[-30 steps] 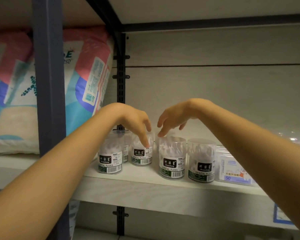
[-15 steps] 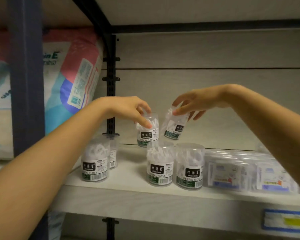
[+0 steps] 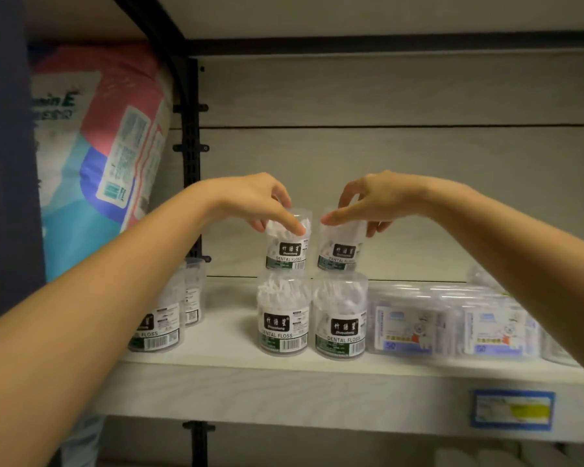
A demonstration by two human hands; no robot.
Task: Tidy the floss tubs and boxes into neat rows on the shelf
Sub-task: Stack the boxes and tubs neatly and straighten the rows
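Two clear floss tubs are being held from above over the white shelf [image 3: 216,335]. The upper left tub [image 3: 287,242] is being gripped near its lid by the left hand [image 3: 253,200], whose fingers [image 3: 292,224] are curled closed around the tub's top. It is being kept upright directly above the lower left tub [image 3: 283,318], though whether the two are touching cannot be told. The upper right tub [image 3: 341,246] is being pinched at its top by the right hand [image 3: 371,200], the fingers closed on it, and it is being held slightly tilted just above the lower right tub [image 3: 340,323]. The two lower tubs are standing side by side at the shelf's front. Two more tubs [image 3: 169,318] are standing further left, partly hidden by the left forearm. Clear flat floss boxes [image 3: 452,325] are lying in a row just right of the lower tubs. A large soft package [image 3: 105,153] is resting in the neighbouring bay to the left.
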